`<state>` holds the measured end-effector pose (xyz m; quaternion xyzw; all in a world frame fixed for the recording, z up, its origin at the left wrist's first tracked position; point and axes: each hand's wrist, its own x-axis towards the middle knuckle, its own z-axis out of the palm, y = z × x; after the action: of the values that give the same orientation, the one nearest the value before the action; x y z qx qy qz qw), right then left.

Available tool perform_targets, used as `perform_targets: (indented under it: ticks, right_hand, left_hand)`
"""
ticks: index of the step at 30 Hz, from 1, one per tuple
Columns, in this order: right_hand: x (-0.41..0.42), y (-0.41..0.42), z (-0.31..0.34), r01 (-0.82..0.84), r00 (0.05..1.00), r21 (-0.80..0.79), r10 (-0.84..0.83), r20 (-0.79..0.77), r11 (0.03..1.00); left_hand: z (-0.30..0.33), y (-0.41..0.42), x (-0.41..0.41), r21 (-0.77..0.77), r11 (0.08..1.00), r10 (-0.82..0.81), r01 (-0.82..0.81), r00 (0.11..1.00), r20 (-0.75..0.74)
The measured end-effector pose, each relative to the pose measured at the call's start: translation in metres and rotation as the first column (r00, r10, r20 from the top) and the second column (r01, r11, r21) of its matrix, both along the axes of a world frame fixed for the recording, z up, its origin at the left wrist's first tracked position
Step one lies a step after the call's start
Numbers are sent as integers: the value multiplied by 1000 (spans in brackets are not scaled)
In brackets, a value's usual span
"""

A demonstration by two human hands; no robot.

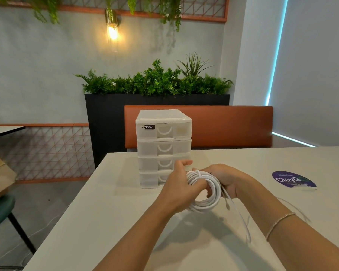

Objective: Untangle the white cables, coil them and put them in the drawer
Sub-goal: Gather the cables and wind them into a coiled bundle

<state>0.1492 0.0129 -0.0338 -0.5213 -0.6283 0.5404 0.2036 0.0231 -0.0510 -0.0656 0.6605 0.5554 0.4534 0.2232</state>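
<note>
While drawer unit [163, 147] stands closed, left hand [181, 184], right hand [224, 178] grip cable coil [209, 189].

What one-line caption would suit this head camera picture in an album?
Both hands, left hand and right hand, hold a coiled white cable above the table, before a closed drawer unit.
</note>
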Motion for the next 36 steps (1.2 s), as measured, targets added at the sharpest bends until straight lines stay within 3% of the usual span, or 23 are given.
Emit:
perform_targets:
  ticks: [5,12,14,21,25,29,31,34,36]
  right_hand:
    - [1,2,-12,33,983,-80,-47,-180,996]
    - [18,2,-15,-135,919,-39,111,-379,990]
    - [26,4,-18,-153,938,45,160,-309,987]
    - [44,4,-22,-85,996,298,76,40,951]
    - [39,6,-23,-94,971,431,-12,238,897]
    - [28,3,-25,-214,885,633,-128,448,744]
    - [22,-2,-25,-225,878,638,-131,461,737]
    - [20,-3,-31,-57,959,520,-99,267,852]
    - [20,2,-37,16,965,474,-137,222,880]
  left_hand:
    - [-4,6,-8,-27,1000,-11,10,999,-53]
    - [-3,10,-16,-57,998,10,-9,1000,7]
    - [-1,11,-19,-44,999,19,-18,999,36]
    - [-1,11,-19,-25,999,33,-32,998,53]
    - [1,10,-18,-28,999,27,-25,999,47]
    - [2,7,-15,-34,999,-12,13,999,32]
    - [4,6,-16,-48,998,-24,26,998,50]
    - [6,5,-18,-65,997,-37,41,998,55]
    - [5,4,-16,-69,996,-62,64,998,27]
